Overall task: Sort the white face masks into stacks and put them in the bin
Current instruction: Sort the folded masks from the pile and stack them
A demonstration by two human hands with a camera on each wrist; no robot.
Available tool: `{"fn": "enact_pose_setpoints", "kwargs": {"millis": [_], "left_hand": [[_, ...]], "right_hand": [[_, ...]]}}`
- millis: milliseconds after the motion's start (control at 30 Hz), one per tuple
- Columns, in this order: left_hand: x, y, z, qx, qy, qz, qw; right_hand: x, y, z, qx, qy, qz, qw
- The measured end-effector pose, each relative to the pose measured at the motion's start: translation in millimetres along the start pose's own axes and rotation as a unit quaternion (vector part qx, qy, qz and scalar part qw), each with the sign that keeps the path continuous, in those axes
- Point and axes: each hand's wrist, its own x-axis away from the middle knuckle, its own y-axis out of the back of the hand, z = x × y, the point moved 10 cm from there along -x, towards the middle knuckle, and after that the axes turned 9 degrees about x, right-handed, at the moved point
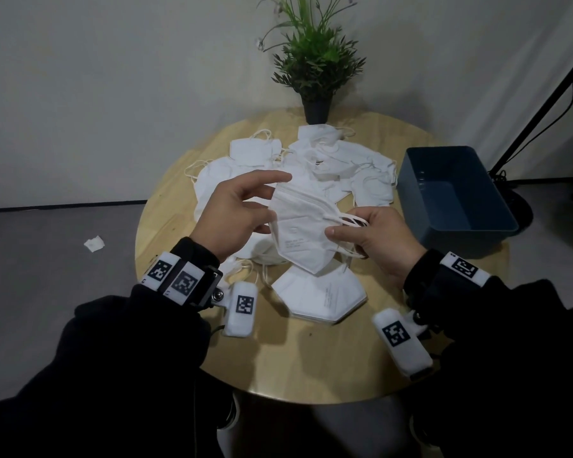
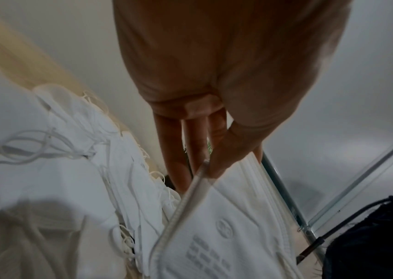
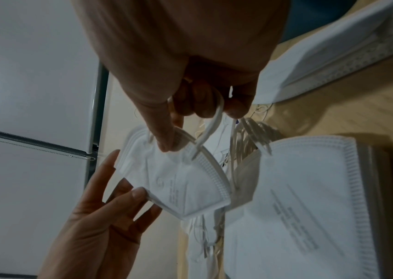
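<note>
I hold one folded white mask above the round wooden table. My right hand pinches its right edge under the thumb, with the ear loops in the curled fingers. My left hand has spread, straight fingers, and its thumb tip touches the mask's left edge. A neat stack of masks lies on the table below. A loose pile of masks covers the far half.
A blue bin stands empty at the table's right edge. A potted plant sits at the far rim. A black stand leg slants by the wall. A white scrap lies on the floor at the left.
</note>
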Motion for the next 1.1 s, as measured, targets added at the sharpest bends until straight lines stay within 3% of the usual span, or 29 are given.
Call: {"fn": "enact_pose_setpoints", "kwargs": {"millis": [333,633,733,867,1000,1100], "left_hand": [[-1,10,-7,-0.066,-0.043,-0.028,0.996],[-1,10,-9,-0.133,-0.047,0.013,0.99],[0,15,2,-0.127,0.013,0.017,0.992],[18,8,27,-0.033,0.138,0.052,0.988],[41,-16,53,0.044,0.233,0.065,0.969],[52,-20,69,0.099,0.293,0.04,0.95]], "right_hand": [[-1,-2,-1,0.019,0.007,0.003,1.0],[-1,-2,-3,0.072,0.01,0.013,0.997],[-3,8,-6,0.01,-0.024,-0.002,1.0],[-10,37,-9,-0.1,-0.07,-0.048,0.991],[-11,29,-16,-0.147,-0.091,-0.022,0.985],[-10,31,-23,-0.15,-0.102,-0.036,0.983]]}}
